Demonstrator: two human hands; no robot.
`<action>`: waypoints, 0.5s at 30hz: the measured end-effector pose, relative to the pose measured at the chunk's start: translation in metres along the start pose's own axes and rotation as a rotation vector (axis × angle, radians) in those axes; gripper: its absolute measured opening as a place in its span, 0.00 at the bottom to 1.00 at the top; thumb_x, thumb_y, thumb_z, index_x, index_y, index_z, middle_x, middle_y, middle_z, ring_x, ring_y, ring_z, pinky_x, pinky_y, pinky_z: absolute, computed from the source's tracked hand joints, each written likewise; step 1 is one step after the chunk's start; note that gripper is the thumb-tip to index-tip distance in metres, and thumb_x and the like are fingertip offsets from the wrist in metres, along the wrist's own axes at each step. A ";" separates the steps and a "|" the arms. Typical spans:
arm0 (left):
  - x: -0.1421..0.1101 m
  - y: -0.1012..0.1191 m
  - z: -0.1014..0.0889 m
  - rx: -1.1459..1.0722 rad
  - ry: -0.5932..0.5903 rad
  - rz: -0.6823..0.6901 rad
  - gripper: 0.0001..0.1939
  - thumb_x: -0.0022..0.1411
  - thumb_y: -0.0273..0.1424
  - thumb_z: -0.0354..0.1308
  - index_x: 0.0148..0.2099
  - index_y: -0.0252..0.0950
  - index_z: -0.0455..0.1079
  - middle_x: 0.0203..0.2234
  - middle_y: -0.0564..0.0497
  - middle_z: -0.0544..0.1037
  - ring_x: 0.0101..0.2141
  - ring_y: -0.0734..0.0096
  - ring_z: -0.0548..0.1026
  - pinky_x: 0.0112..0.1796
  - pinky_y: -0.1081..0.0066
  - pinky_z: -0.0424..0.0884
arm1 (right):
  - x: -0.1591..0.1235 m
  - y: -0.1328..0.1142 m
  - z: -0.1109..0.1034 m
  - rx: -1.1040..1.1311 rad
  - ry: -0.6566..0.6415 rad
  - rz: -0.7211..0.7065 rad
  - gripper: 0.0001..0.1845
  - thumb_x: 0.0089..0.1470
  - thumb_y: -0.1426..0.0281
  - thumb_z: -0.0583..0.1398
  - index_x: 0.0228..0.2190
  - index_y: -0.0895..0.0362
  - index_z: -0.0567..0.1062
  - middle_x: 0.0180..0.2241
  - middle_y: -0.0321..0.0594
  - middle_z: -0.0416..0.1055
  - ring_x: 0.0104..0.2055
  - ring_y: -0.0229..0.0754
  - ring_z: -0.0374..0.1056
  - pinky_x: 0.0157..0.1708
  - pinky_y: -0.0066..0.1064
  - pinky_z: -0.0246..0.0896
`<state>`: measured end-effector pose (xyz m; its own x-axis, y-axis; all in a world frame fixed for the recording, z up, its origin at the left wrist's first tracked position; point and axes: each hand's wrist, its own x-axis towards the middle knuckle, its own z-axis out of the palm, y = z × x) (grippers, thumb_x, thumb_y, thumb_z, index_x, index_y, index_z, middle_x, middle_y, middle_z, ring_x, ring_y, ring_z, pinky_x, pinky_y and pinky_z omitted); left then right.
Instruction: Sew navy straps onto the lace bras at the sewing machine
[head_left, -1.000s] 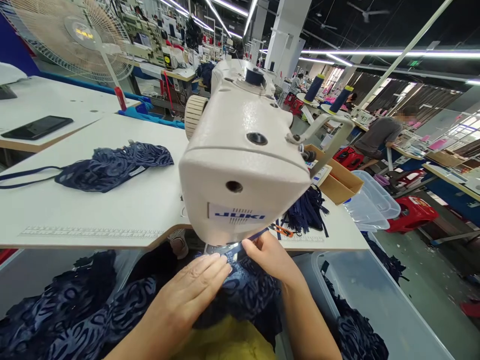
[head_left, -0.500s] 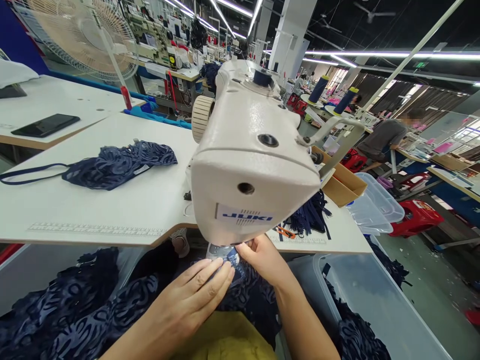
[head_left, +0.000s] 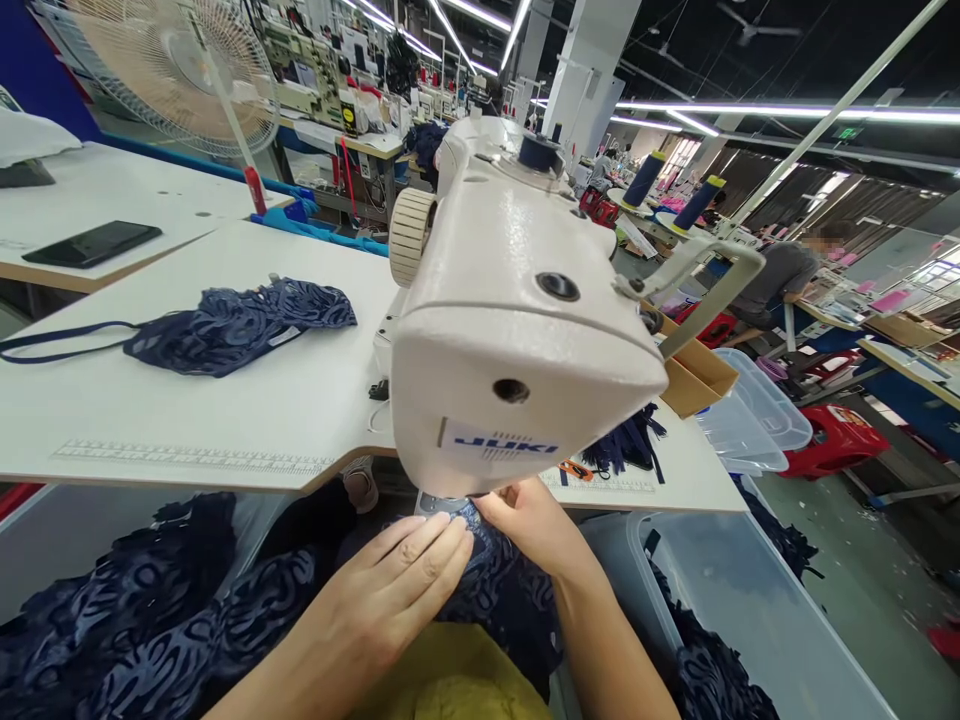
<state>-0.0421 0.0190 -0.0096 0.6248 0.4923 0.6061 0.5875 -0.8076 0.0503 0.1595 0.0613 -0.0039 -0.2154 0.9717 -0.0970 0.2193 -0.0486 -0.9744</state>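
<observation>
Lace garment [head_left: 491, 572]: navy, draped just below the JUKI sewing machine head [head_left: 525, 390], its upper edge at both hands.
Left hand [head_left: 411, 572]: fingers extended side by side, laid over the lace, not clenched.
Right hand [head_left: 529, 515]: thumb and bent fingers at the garment's edge, touching; whether they pinch it, I cannot tell.
Strip: a second ago a navy band showed between the hands; now hidden.
Meaning: cloth seems tucked closer beneath the head.
</observation>
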 end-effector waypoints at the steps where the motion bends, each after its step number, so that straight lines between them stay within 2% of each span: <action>1: 0.001 0.000 0.000 0.001 -0.005 -0.010 0.19 0.72 0.26 0.39 0.53 0.37 0.70 0.50 0.53 0.77 0.54 0.74 0.68 0.60 0.69 0.53 | 0.000 0.000 0.000 -0.004 0.003 0.004 0.06 0.54 0.67 0.60 0.36 0.54 0.73 0.26 0.33 0.71 0.32 0.40 0.69 0.37 0.31 0.65; 4: 0.005 0.001 0.002 0.006 -0.031 -0.035 0.19 0.72 0.27 0.39 0.53 0.38 0.71 0.49 0.55 0.77 0.52 0.75 0.69 0.59 0.71 0.54 | -0.004 0.001 0.002 -0.016 0.033 0.012 0.07 0.55 0.66 0.60 0.36 0.54 0.72 0.29 0.34 0.72 0.33 0.40 0.69 0.38 0.31 0.65; 8: 0.008 0.006 0.007 0.035 0.024 -0.027 0.20 0.72 0.27 0.38 0.51 0.38 0.71 0.47 0.56 0.78 0.49 0.75 0.69 0.57 0.72 0.55 | -0.011 0.002 0.009 -0.005 0.146 -0.028 0.09 0.60 0.64 0.54 0.39 0.55 0.70 0.32 0.36 0.71 0.36 0.40 0.68 0.38 0.30 0.64; 11: 0.009 0.014 0.009 0.085 -0.004 -0.070 0.19 0.70 0.24 0.39 0.50 0.36 0.71 0.46 0.54 0.78 0.48 0.72 0.70 0.55 0.70 0.58 | -0.011 0.002 0.013 -0.036 0.203 -0.070 0.10 0.61 0.65 0.51 0.39 0.54 0.69 0.28 0.34 0.69 0.32 0.39 0.67 0.38 0.30 0.64; 15: 0.009 0.023 0.013 0.193 -0.017 -0.084 0.19 0.67 0.22 0.40 0.52 0.35 0.70 0.47 0.51 0.76 0.49 0.70 0.70 0.56 0.67 0.57 | 0.003 0.000 0.011 -0.154 0.218 -0.106 0.07 0.56 0.70 0.54 0.33 0.55 0.73 0.24 0.35 0.68 0.31 0.42 0.66 0.41 0.33 0.63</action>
<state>-0.0162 0.0092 -0.0128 0.5770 0.5621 0.5925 0.7245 -0.6871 -0.0537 0.1483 0.0613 -0.0065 -0.0387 0.9971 0.0659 0.3520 0.0753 -0.9330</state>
